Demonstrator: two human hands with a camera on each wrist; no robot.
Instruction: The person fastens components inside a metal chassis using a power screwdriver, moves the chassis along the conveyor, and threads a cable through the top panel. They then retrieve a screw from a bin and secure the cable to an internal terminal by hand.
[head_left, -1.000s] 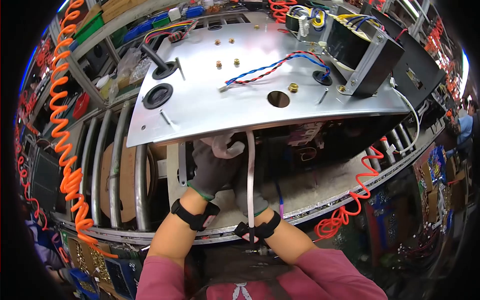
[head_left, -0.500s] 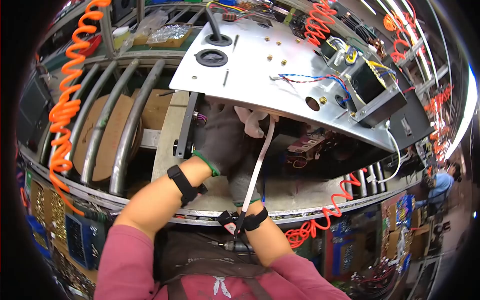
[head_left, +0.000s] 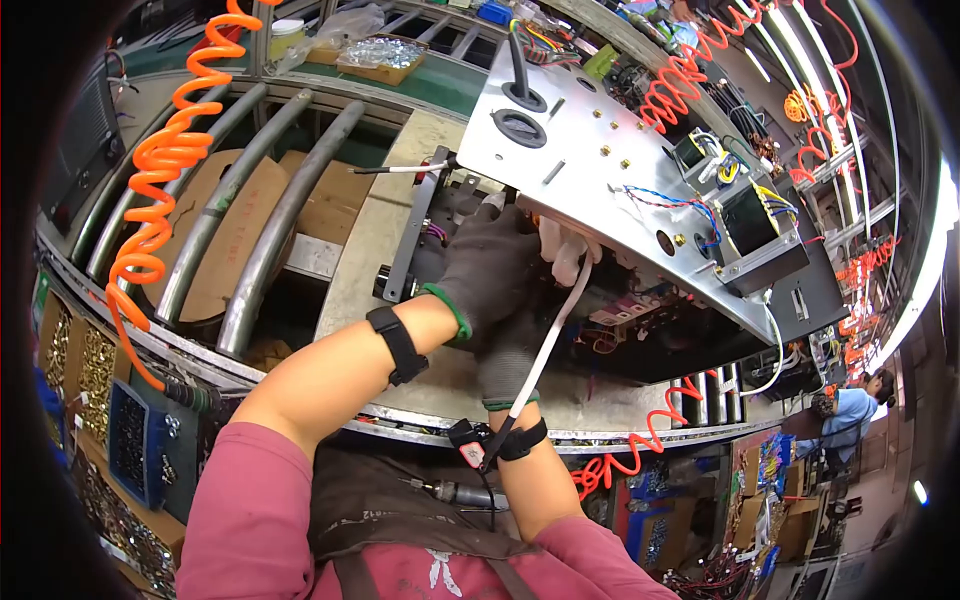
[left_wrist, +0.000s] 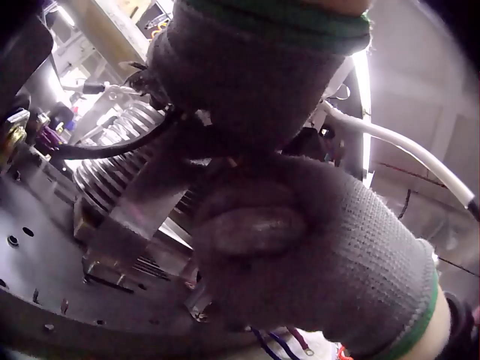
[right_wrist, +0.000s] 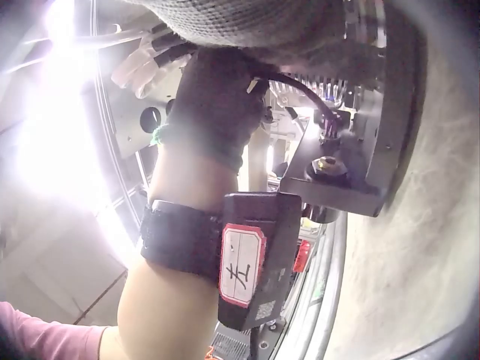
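Note:
Both hands wear grey knit gloves with green cuffs and reach in beside a silver metal panel (head_left: 600, 170) on an open dark chassis (head_left: 430, 245). The left hand (head_left: 490, 265) extends forward past the panel's near corner, its fingertips hidden. Beneath it is the right hand (head_left: 508, 365), mostly covered in the head view; the left wrist view has the right hand (left_wrist: 315, 247) directly below the left hand (left_wrist: 240, 75). I cannot tell what the fingers hold. A ribbed grey part (left_wrist: 120, 157) lies close to them. A white sleeved cable (head_left: 550, 355) runs down over the right wrist.
Metal rollers (head_left: 290, 225) flank the chassis on the left. An orange coiled hose (head_left: 150, 210) hangs there, and a red coiled hose (head_left: 640, 430) lies at the front right. A transformer (head_left: 755, 220) stands on the panel. Bins of fasteners (head_left: 95, 360) sit lower left.
The head view has turned, so panel and chassis sit further right in it. More of the chassis interior shows around the left hand. Both hands stay at the panel's near edge.

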